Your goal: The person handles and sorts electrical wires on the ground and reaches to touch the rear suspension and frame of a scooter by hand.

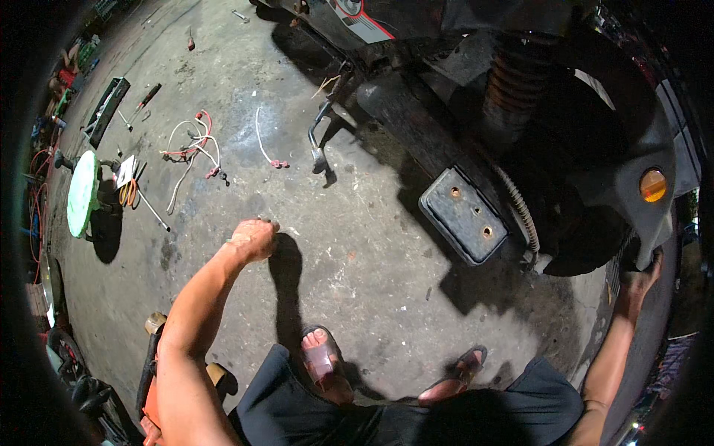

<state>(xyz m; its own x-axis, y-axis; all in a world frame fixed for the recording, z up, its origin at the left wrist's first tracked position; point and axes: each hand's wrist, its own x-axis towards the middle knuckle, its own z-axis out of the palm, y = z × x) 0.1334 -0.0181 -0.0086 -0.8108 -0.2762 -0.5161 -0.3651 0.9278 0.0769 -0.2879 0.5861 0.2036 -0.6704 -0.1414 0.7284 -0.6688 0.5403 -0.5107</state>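
My left hand [256, 238] is held out over the concrete floor with its fingers curled closed. Whatever may be inside the fingers is hidden. At the far right, my right hand [642, 279] is closed around the lower tip of a dark mudguard [654, 223], part of its fingers hidden behind it. An orange round reflector [653, 185] sits on that mudguard. Beside it, the motorcycle's rusty coil-spring shock absorber [513, 85] and a black footrest plate [465, 215] with several holes stand above the floor. A kickstand-like metal lever [318, 137] juts out at the left of the motorcycle.
On the floor at left lie tangled wires [199, 145], a single wire [262, 137], a screwdriver [191, 40] and a long black tray [106, 110]. A pale green round stool [83, 195] stands near the left edge. My sandalled feet [321, 353] are below.
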